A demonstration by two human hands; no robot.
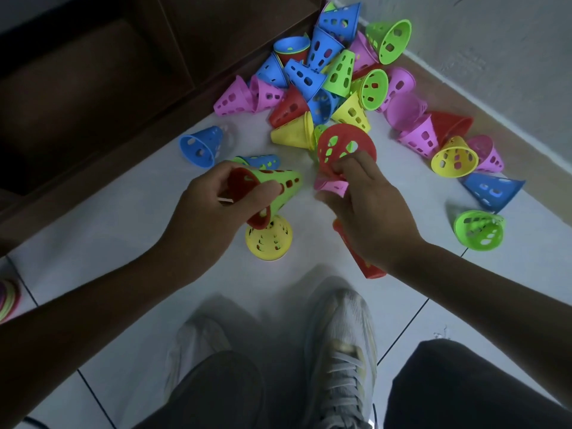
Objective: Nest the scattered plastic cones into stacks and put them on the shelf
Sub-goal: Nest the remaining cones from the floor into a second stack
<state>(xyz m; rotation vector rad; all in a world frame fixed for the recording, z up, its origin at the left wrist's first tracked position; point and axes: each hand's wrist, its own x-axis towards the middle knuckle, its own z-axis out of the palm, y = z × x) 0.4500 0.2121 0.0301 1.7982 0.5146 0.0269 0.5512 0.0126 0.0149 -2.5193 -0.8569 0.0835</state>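
Note:
Several perforated plastic cones in pink, blue, green, yellow and red lie in a heap [328, 72] on the white tiled floor by the wall corner. My left hand [216, 196] grips a nested stack with a green cone outside and a red one inside [272, 184], lying sideways. My right hand [362, 199] holds a red cone [346, 147] by its rim, its mouth facing me; a pink cone [331, 185] sits under the fingers. A yellow cone [269, 238] stands on the floor below my left hand. The dark wooden shelf [93, 88] is at upper left.
Loose cones lie apart: blue [201, 145] at left, yellow [453, 159], blue [492, 187] and green [478, 229] at right. A red cone [365, 261] lies under my right wrist. My shoes [340, 351] are below. A stack of coloured rims [7, 300] shows at the left edge.

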